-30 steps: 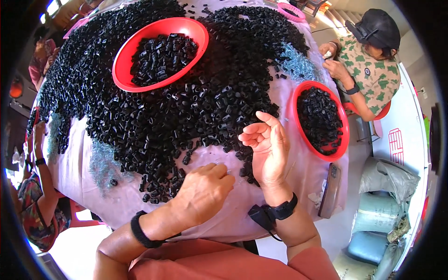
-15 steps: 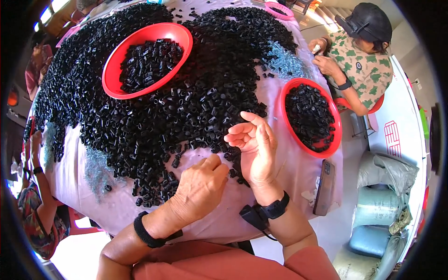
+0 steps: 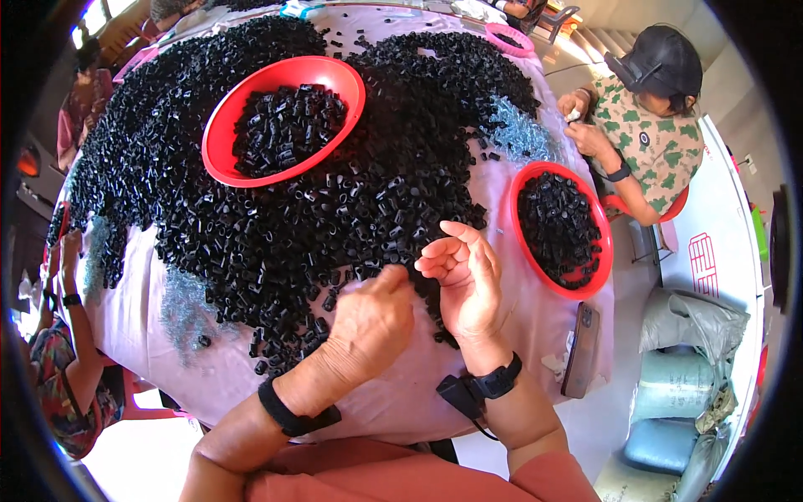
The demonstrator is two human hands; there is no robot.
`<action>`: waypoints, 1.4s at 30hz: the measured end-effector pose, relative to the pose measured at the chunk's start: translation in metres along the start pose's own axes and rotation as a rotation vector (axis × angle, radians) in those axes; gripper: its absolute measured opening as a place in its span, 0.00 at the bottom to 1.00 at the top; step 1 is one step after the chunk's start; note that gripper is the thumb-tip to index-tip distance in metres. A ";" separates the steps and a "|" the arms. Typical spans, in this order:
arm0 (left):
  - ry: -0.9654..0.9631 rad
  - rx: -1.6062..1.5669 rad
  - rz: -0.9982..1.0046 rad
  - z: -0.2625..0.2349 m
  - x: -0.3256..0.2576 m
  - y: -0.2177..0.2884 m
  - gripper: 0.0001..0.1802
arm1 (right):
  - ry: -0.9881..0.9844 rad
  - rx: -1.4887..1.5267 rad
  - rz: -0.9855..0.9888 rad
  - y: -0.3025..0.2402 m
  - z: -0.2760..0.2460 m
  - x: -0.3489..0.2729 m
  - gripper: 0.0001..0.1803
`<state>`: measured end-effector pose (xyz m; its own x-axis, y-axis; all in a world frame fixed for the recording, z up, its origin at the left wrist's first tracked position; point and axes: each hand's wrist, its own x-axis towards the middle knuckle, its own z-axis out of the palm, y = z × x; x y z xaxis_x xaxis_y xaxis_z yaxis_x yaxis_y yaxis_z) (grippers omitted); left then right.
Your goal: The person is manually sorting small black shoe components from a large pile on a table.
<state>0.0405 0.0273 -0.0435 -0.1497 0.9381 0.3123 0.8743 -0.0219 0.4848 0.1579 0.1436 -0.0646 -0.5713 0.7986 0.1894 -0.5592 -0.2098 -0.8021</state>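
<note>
Both hands (image 3: 374, 325) near black pieces (image 3: 259, 243)

lol your little parts (image 3: 251, 230) are black all over, while your far bowl (image 3: 224, 149) and near bowl (image 3: 569, 290) are both bright red. Pale pink cloth (image 3: 196, 386), bluish wispy bits (image 3: 523, 134). Your sleeve (image 3: 556, 478) is coral, and your neighbour's shirt (image 3: 657, 146) is tan with green blotches.

Red boxy sign (image 3: 703, 265) on white panel (image 3: 726, 222)
</note>
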 end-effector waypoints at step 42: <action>-0.386 -0.271 0.061 -0.024 -0.003 -0.012 0.15 | -0.160 -0.114 0.072 -0.024 -0.026 0.030 0.33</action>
<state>0.0188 0.0164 -0.0304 0.1258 0.9910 0.0456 0.7164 -0.1226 0.6868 0.1699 0.1872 -0.0543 -0.7002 0.6825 0.2098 -0.4472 -0.1902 -0.8740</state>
